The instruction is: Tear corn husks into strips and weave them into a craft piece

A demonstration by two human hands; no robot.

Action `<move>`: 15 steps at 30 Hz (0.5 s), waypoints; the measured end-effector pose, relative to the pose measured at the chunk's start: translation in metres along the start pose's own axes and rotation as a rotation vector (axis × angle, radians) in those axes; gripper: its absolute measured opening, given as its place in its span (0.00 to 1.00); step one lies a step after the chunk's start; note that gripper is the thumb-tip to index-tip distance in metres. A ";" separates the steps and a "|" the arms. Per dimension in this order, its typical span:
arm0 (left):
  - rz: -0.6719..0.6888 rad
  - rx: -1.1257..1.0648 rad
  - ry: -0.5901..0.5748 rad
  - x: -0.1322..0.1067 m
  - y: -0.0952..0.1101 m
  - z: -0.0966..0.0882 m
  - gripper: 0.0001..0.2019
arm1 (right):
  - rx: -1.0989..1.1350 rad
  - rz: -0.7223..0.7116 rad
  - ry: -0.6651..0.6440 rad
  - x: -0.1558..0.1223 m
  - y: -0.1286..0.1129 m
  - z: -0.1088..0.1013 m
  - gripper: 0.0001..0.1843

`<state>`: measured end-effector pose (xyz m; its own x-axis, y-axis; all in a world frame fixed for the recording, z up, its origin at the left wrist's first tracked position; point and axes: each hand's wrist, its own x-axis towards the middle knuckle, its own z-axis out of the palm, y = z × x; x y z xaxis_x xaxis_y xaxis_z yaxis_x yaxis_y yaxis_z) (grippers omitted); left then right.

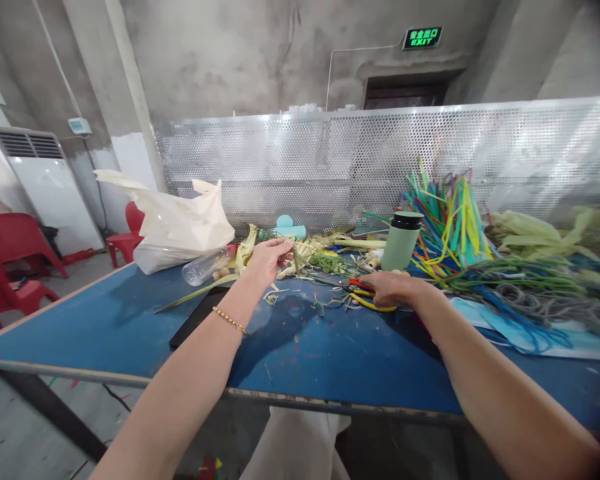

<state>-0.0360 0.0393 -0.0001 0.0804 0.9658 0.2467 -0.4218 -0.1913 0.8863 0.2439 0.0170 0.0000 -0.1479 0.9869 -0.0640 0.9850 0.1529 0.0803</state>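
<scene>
Over the pile of plant scraps, my left hand (pixel 269 261) is closed in a pinch. A small greenish bit shows at its fingertips, too unclear to name. My right hand (pixel 393 289) has its fingers closed at the red handle of a pair of scissors (pixel 356 285), whose dark blades point left. Yellow handles (pixel 373 304) lie just below, by the same fingers; whether they belong to a second tool I cannot tell. Pale corn husks (pixel 305 252) and shredded green bits (pixel 329 262) lie between and beyond my hands. A green tumbler with a black lid (pixel 401 243) stands upright behind my right hand.
A white plastic bag (pixel 185 223), a clear bottle (pixel 205 267) and a dark flat tablet-like object (pixel 197 317) are on the left of the blue table (pixel 300 363). Colored strips (pixel 455 220), tangled cords (pixel 520 290) and blue face masks (pixel 510 323) crowd the right. A perforated metal panel (pixel 290 160) stands behind.
</scene>
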 end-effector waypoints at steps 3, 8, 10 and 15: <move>-0.016 -0.001 -0.006 0.000 -0.001 0.000 0.11 | 0.030 -0.015 0.008 0.004 0.003 0.002 0.27; -0.042 0.007 -0.015 -0.002 -0.001 0.001 0.09 | -0.008 -0.008 -0.011 0.005 0.004 0.001 0.15; -0.050 0.017 -0.027 -0.002 -0.001 0.002 0.09 | -0.032 -0.018 -0.003 0.003 0.000 -0.001 0.11; -0.073 0.027 -0.066 0.000 -0.004 0.000 0.07 | -0.049 0.014 0.024 -0.001 -0.009 -0.004 0.13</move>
<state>-0.0341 0.0396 -0.0035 0.1703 0.9637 0.2054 -0.3886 -0.1259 0.9128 0.2347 0.0150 0.0029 -0.1371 0.9898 -0.0392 0.9815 0.1411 0.1296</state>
